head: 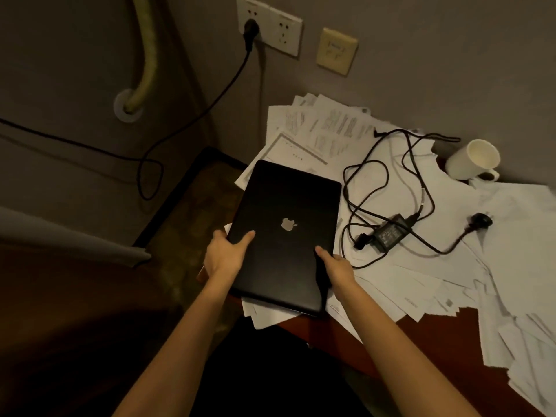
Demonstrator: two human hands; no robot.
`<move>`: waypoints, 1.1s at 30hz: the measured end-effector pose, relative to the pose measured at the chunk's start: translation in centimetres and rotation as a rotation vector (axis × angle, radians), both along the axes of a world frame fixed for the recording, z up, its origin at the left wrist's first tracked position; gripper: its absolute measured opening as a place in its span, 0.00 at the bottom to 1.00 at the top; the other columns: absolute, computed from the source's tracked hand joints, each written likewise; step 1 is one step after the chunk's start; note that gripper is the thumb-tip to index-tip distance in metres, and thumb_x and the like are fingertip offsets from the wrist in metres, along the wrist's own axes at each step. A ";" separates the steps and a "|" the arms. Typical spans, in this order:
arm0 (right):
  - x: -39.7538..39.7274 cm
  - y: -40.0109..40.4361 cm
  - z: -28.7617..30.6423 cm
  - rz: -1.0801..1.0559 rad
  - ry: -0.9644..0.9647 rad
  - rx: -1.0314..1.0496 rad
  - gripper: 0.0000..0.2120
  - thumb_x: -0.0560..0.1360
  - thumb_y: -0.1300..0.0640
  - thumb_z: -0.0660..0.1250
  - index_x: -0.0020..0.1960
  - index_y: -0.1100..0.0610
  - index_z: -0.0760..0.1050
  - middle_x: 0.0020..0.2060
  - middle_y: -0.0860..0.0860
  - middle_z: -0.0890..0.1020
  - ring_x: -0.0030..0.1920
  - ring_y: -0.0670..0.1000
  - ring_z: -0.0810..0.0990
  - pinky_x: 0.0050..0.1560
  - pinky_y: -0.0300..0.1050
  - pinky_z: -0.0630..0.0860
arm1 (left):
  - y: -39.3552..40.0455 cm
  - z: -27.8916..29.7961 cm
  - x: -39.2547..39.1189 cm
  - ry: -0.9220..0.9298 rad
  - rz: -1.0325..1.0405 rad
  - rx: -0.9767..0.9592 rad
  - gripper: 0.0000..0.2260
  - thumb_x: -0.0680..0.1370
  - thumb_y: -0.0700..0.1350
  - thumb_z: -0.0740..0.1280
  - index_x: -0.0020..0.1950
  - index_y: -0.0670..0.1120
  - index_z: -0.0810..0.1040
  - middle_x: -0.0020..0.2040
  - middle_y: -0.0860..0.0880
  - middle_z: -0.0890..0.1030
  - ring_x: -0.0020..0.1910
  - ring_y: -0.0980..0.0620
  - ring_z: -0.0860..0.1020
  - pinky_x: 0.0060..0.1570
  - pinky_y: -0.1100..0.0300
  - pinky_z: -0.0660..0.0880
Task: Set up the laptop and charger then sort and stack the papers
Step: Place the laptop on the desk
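Observation:
A closed black laptop (285, 206) with a silver logo lies over scattered white papers (406, 281) at the left end of a reddish desk. My left hand (225, 254) grips its left edge, thumb on the lid. My right hand (334, 266) grips its right edge near the front corner. To the right of the laptop, a black charger brick (391, 233) with tangled cables (376, 176) rests on the papers; its plug (481, 221) lies loose farther right.
A white mug (474, 159) stands by the wall at the back right. White wall sockets (270, 25) hold one black plug (251, 31) whose cord hangs left. A beige wall plate (337, 51) sits beside them. A dark side table (192, 212) adjoins the desk's left.

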State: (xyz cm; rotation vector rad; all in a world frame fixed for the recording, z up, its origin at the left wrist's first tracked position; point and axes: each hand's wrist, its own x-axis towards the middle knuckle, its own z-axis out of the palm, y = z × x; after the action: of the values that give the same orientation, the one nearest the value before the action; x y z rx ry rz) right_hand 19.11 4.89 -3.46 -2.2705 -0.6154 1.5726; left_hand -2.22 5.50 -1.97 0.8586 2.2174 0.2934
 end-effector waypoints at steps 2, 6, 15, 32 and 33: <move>-0.3 -0.5 0.2 -0.184 0.161 0.010 0.36 0.71 0.44 0.70 0.72 0.61 0.63 0.66 0.58 0.73 0.64 0.60 0.73 0.66 0.56 0.70 | 0.2 -0.3 -0.5 -0.018 -0.015 0.026 0.32 0.72 0.64 0.67 0.67 0.43 0.68 0.61 0.43 0.76 0.57 0.43 0.76 0.48 0.54 0.71; 0.2 -1.3 1.1 -0.290 0.436 0.062 0.30 0.67 0.46 0.74 0.64 0.59 0.73 0.53 0.57 0.83 0.54 0.57 0.82 0.59 0.53 0.76 | 0.7 -0.1 -1.0 -0.029 -0.096 0.080 0.30 0.74 0.64 0.65 0.65 0.43 0.70 0.56 0.46 0.76 0.51 0.48 0.76 0.46 0.55 0.70; 5.4 -5.5 4.7 -0.632 0.747 0.264 0.16 0.74 0.53 0.68 0.60 0.58 0.77 0.54 0.55 0.83 0.56 0.55 0.80 0.62 0.50 0.73 | 3.3 3.4 2.8 -0.112 -0.402 0.311 0.18 0.80 0.59 0.59 0.45 0.45 0.75 0.41 0.50 0.77 0.42 0.50 0.76 0.40 0.57 0.71; 27.8 -23.6 4.1 -1.156 0.946 0.272 0.12 0.76 0.53 0.66 0.57 0.58 0.74 0.55 0.63 0.79 0.56 0.64 0.76 0.65 0.66 0.66 | -5.3 4.1 31.3 0.129 -1.037 0.579 0.13 0.81 0.50 0.58 0.53 0.46 0.80 0.50 0.44 0.82 0.52 0.43 0.77 0.48 0.52 0.72; 28.5 -24.3 3.9 -1.178 0.945 0.265 0.14 0.76 0.53 0.67 0.58 0.58 0.74 0.55 0.62 0.78 0.57 0.64 0.76 0.65 0.66 0.66 | -6.1 3.5 31.7 0.126 -1.054 0.596 0.12 0.81 0.49 0.59 0.55 0.46 0.80 0.52 0.45 0.81 0.54 0.44 0.76 0.51 0.51 0.71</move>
State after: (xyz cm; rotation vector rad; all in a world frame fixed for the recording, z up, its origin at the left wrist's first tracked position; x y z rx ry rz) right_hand 47.61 -19.46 0.40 -1.0051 0.6246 1.4558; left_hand 29.51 -0.62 1.56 2.2495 1.4773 0.3749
